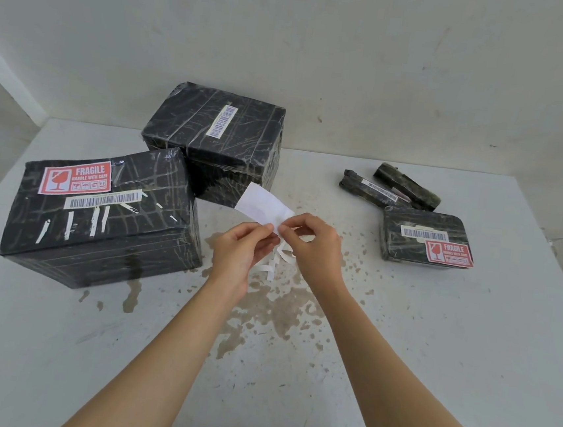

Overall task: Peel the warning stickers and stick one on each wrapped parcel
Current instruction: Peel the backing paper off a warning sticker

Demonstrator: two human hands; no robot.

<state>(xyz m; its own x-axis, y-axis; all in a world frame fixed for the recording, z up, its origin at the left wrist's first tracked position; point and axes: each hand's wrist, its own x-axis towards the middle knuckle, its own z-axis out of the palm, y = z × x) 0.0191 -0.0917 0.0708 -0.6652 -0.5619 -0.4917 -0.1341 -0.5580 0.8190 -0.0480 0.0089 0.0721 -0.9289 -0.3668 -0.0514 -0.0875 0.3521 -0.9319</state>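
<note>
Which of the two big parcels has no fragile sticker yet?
The rear parcel: it bears only a barcode, while the front-left parcel has a red FRAGILE sticker.

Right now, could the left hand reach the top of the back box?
Probably yes: the back box lies just beyond the left hand with nothing between, though that hand pinches the sticker.

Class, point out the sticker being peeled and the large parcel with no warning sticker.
sticker (262, 203), head view: middle of its white backing.
large parcel (186, 118), head view: bare top face, beside the barcode.
</note>
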